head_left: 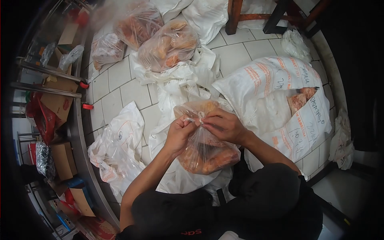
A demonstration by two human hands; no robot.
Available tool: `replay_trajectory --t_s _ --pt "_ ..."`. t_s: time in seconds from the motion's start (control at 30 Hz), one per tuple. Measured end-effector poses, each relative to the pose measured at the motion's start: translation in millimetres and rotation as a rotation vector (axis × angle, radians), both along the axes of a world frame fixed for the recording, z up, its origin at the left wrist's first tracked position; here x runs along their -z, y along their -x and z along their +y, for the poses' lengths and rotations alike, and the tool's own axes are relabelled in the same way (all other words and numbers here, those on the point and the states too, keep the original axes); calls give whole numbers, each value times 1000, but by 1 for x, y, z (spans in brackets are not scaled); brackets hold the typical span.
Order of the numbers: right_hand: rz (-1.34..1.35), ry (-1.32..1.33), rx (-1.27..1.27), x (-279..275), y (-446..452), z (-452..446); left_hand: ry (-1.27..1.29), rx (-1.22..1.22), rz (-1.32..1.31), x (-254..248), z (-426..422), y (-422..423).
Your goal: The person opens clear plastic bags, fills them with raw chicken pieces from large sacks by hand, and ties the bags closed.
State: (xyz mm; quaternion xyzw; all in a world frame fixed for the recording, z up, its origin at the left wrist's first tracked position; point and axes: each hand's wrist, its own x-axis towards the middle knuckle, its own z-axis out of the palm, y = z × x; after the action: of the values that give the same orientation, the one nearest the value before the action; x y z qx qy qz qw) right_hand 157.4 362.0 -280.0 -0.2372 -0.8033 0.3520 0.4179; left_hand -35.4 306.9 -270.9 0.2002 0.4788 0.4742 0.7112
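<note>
pinching the gathered neck of a clear plastic bag [212, 154]: left hand [181, 134] and right hand [225, 125], fingers of both closed on the twisted plastic, nearly touching each other. bag sits low between the forearms, on white sacks [176, 182] over the tiled floor [138, 94]; orange-brown pieces inside. large printed sack [264, 106] at right, torn open. more filled bags [170, 46] beyond.
</note>
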Motion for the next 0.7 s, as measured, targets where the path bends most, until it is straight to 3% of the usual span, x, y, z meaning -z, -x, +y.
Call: replay_trajectory --t_s 0.37,0.5,0.6,0.67,0.7 --pt "-220 -335 -20 -5 5 20 -92 5 131 -8 0 0" --pt "-249 -346 -19 -4 13 22 -161 46 275 -15 -1 2" --pt "-360 -310 14 -13 15 18 -66 148 375 -9 -4 9" --pt "-485 -128 -15 -26 16 13 -374 60 632 4 -6 10" --pt "-485 -123 -19 -27 14 12 -368 59 632 5 -6 13"
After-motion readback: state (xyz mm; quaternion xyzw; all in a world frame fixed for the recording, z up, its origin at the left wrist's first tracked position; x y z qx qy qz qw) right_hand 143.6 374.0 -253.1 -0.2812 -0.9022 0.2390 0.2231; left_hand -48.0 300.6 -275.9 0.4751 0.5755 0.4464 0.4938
